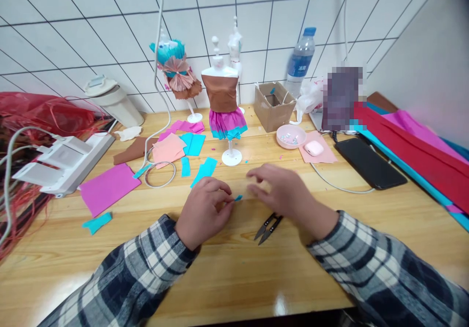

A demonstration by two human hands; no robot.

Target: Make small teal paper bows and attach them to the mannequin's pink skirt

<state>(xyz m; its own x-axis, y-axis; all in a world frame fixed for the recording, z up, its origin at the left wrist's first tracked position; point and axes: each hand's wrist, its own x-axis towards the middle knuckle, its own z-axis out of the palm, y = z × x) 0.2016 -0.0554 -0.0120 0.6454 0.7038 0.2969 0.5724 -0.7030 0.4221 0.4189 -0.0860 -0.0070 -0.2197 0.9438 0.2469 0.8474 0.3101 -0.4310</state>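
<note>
The left hand [205, 209] rests on the tabletop [234, 278] near the middle of its front half, fingers curled in, and its thumb and forefinger are pinched shut on a tiny scrap of teal paper [238, 198]. Only the scrap's free end pokes out to the right of the fingertips, just above the wood. It looks like crepe or tissue: almost weightless, limp, easily creased or torn, so I judge it wants a light pinch at one end, as it has now, rather than any squeeze across the middle.

The right hand [284, 192] hovers just beside it, palm down, fingers loosely spread and bent; it holds nothing. Its fingertips point toward the scrap, near but apart from it. Partly under its wrist lie small thread snips [268, 228], blades aimed at the front edge.

Further back, toward the middle, stands a little mannequin [223, 97] on a white foot, dressed in a brown bodice and a pink and teal skirt. To its left lie more teal strips [203, 169] and a pink sheet [108, 186]. Toward the back edge sit a small cardboard box [274, 104], a pink dish [290, 136] and a water bottle [300, 60]; a black phone [370, 163] lies toward the right edge.
</note>
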